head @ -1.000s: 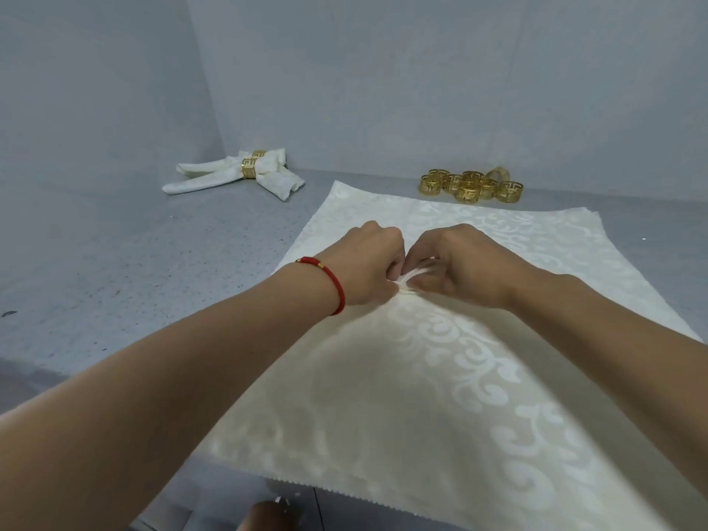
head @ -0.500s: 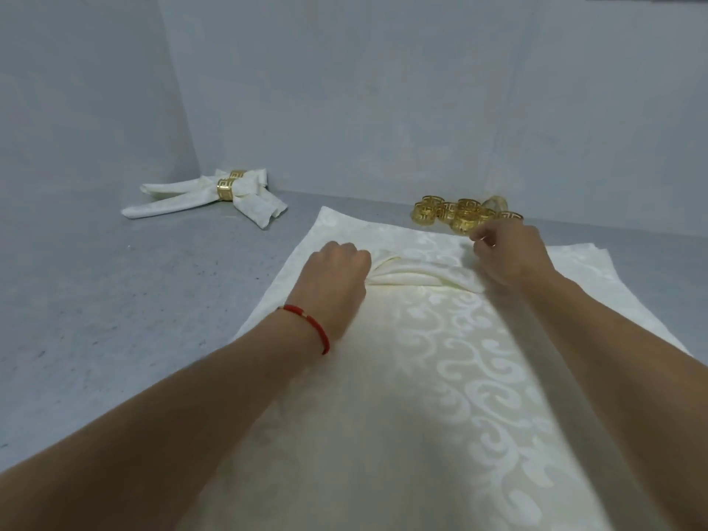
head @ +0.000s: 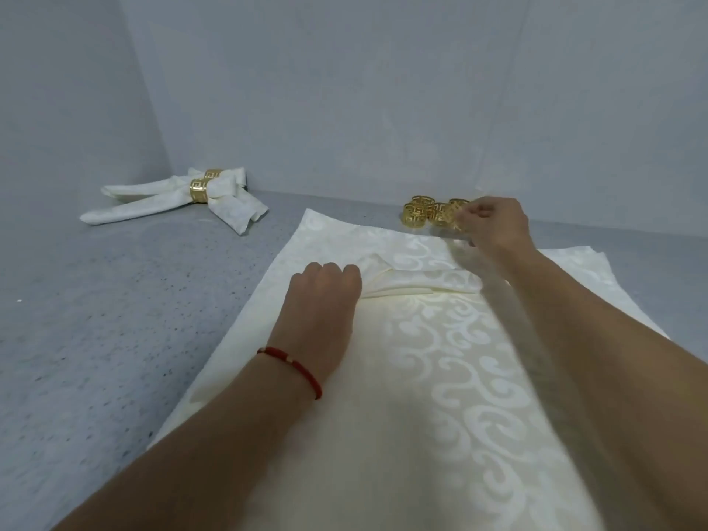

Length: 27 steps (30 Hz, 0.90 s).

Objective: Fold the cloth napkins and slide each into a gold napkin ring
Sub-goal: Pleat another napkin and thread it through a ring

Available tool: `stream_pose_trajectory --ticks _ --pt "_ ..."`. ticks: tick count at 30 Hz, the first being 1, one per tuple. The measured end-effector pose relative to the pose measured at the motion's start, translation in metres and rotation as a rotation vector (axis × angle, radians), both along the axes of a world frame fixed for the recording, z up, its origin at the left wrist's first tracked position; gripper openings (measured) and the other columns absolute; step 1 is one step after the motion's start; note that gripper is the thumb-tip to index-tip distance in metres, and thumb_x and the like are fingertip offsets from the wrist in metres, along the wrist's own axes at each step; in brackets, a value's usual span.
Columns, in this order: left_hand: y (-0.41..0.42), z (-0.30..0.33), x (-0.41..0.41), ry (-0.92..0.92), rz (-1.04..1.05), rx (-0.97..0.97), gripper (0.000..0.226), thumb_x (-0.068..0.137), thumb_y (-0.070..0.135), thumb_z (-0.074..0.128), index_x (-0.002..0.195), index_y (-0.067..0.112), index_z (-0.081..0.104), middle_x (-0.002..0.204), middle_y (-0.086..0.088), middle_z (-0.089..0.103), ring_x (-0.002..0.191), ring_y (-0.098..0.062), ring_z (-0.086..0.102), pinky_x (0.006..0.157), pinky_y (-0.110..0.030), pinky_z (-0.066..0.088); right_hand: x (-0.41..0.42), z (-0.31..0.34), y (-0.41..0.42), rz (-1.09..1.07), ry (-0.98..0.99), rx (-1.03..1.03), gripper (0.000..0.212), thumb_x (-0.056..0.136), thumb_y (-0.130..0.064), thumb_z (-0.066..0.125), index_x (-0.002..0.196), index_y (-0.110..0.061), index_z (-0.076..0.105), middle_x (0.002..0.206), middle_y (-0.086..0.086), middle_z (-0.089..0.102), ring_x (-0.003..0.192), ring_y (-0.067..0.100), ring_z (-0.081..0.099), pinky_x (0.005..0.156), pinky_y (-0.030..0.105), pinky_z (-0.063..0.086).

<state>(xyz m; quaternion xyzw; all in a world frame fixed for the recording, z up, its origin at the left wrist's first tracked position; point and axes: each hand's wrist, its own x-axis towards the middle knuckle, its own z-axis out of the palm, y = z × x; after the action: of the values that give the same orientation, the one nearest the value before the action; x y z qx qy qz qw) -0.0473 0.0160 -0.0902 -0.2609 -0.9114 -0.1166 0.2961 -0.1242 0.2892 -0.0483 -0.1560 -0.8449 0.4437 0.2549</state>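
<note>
i see left grip (head: 325,297) clamped on gathered napkin (head: 421,281); right grip (head: 494,224) pinches ring (head: 458,214).

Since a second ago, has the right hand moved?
Yes. The right hand left the napkin's pinched centre and went away to the gold rings by the wall, pinching one.

Left hand (head: 323,297), red bracelet (head: 295,365) at the wrist, grips the gathered fold (head: 417,279) in the middle of the cream napkin (head: 440,396) spread over the speckled grey table (head: 115,320). Right hand (head: 496,224) is out at the far edge, pinching a gold ring (head: 458,215) from the cluster of rings (head: 419,212) by the wall. Far left, finished napkins (head: 172,199) lie crossed, banded in gold rings (head: 203,187)
</note>
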Motion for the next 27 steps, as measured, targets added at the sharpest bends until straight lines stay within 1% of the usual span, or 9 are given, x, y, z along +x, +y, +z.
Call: stream_pose_trajectory --ticks 2,5,7,12,16,20,22,23,27 --pt "0.000 0.005 0.001 -0.046 0.035 0.007 0.040 0.068 -0.005 0.072 0.067 0.017 0.039 0.060 -0.003 0.043 0.058 -0.024 0.040 0.052 -0.035 0.031 0.024 0.001 0.003 0.036 0.040 -0.255 0.011 0.088 -0.023 0.076 0.079 -0.016 0.075 0.079 -0.003 0.070 0.067 0.014 0.063 0.073 0.035 0.060" --pt "-0.002 0.014 0.001 -0.134 0.077 0.067 0.010 0.083 0.007 0.059 0.074 0.008 0.057 0.073 -0.006 0.059 0.074 -0.025 0.052 0.064 -0.037 0.041 0.063 0.000 0.009 0.051 0.082 -0.442 0.017 0.091 -0.017 0.074 0.076 -0.011 0.073 0.081 0.007 0.069 0.069 0.016 0.063 0.071 0.032 0.057" --pt "-0.006 0.020 0.004 -0.130 0.109 0.149 0.009 0.083 0.007 0.058 0.074 0.007 0.061 0.071 -0.006 0.060 0.073 -0.024 0.051 0.063 -0.037 0.041 0.086 -0.005 0.009 0.088 0.104 -0.538 0.016 0.092 -0.013 0.073 0.077 -0.008 0.073 0.086 0.011 0.071 0.071 0.018 0.064 0.076 0.033 0.058" --pt "-0.012 0.021 0.004 -0.021 0.103 0.254 0.011 0.077 0.004 0.067 0.069 0.008 0.063 0.065 -0.003 0.061 0.066 -0.020 0.046 0.061 -0.029 0.027 0.109 -0.017 0.008 0.198 0.144 -0.722 0.007 0.091 -0.004 0.071 0.085 -0.001 0.075 0.095 0.016 0.075 0.083 0.025 0.064 0.087 0.038 0.055" --pt "-0.015 0.019 0.005 0.019 0.095 0.263 0.013 0.076 0.004 0.070 0.067 0.010 0.062 0.063 0.000 0.059 0.063 -0.018 0.045 0.060 -0.028 0.025 0.112 -0.014 0.004 0.290 0.149 -0.768 0.011 0.095 -0.002 0.065 0.087 0.001 0.071 0.086 0.013 0.075 0.075 0.022 0.067 0.070 0.026 0.062" --pt "-0.013 0.022 0.006 0.059 0.067 0.261 0.018 0.072 0.003 0.074 0.065 0.012 0.060 0.059 0.002 0.056 0.060 -0.017 0.045 0.054 -0.025 0.023 0.113 -0.018 0.003 0.393 0.165 -0.762 0.015 0.096 -0.003 0.066 0.083 -0.004 0.074 0.083 0.010 0.072 0.086 0.027 0.066 0.089 0.038 0.062" --pt "-0.013 0.022 0.008 0.075 0.055 0.266 0.019 0.072 0.002 0.074 0.065 0.011 0.060 0.059 0.002 0.055 0.060 -0.019 0.047 0.056 -0.025 0.026 0.114 -0.017 0.004 0.444 0.165 -0.785 0.003 0.097 -0.002 0.064 0.098 -0.003 0.067 0.070 0.004 0.070 0.088 0.031 0.066 0.095 0.043 0.059" --pt "-0.012 0.021 0.008 0.081 0.047 0.268 0.019 0.072 0.001 0.074 0.065 0.011 0.059 0.059 0.002 0.055 0.060 -0.019 0.048 0.057 -0.025 0.027 0.114 -0.017 0.005 0.455 0.164 -0.794 0.010 0.097 -0.001 0.064 0.106 -0.003 0.062 0.069 0.004 0.070 0.088 0.033 0.066 0.095 0.045 0.058" --pt "-0.009 0.021 0.011 0.093 0.024 0.259 0.020 0.070 -0.001 0.074 0.065 0.011 0.059 0.059 0.003 0.054 0.060 -0.021 0.050 0.057 -0.025 0.030 0.115 -0.019 0.008 0.553 0.122 -0.773 0.040 0.094 0.003 0.065 0.133 -0.008 0.060 0.106 0.024 0.069 0.090 0.035 0.068 0.094 0.047 0.059"
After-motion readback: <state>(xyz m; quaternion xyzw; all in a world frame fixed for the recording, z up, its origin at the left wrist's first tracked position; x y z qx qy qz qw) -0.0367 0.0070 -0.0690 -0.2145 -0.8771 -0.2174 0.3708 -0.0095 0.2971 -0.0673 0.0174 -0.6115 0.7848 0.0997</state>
